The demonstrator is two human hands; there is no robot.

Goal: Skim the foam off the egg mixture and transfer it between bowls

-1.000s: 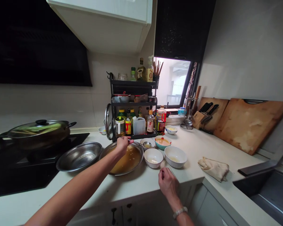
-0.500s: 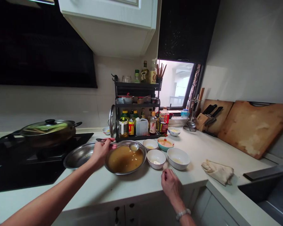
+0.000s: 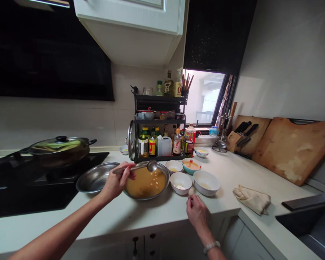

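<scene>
My left hand (image 3: 122,178) is closed round the handle of a metal spoon (image 3: 152,166). The spoon's round bowl is tilted above the far side of a steel basin (image 3: 167,179) of brown liquid with pale bits floating in it. At the counter's front edge, my right hand (image 3: 197,212) is curled into a fist; the inside of its grip is hidden. Nearest to it are a white bowl with a little pale stuff inside (image 3: 181,183) and a larger white bowl (image 3: 206,183). Behind them stand a small bowl of yellowish liquid (image 3: 174,167) and a teal bowl of orange liquid (image 3: 191,166).
Left of the basin is another steel basin (image 3: 93,177), beside a black hob with a lidded pan (image 3: 60,150). A black rack (image 3: 159,121) of bottles stands behind. To the right are a folded cloth (image 3: 251,199), a knife block (image 3: 234,140), cutting boards (image 3: 292,150) and a sink (image 3: 308,224).
The spoon has tipped; its bowl held liquid before and now looks emptied. More pale bits float in the basin. My right hand stays in place, and the view has shifted slightly.
</scene>
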